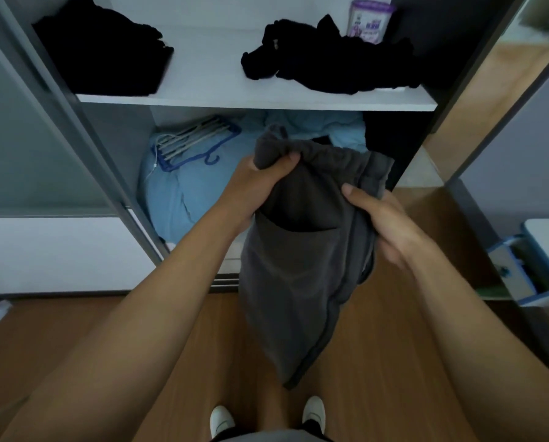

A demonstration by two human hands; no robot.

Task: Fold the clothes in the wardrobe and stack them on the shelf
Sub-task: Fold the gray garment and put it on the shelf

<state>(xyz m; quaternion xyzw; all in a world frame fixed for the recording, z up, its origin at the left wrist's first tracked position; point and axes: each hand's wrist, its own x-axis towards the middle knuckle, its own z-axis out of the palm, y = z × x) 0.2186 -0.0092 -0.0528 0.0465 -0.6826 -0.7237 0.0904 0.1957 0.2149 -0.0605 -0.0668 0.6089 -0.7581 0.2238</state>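
Grey garment (301, 250), perhaps shorts, hides right hand (384, 224) fingers.

A folded stack of clothes (104, 49) is lying at the shelf's (257, 102) left, a crumpled heap (330, 62) at its right, a canister (370, 20) behind that heap. Hangers (193, 143) are resting on bedding (183, 193) below the shelf.
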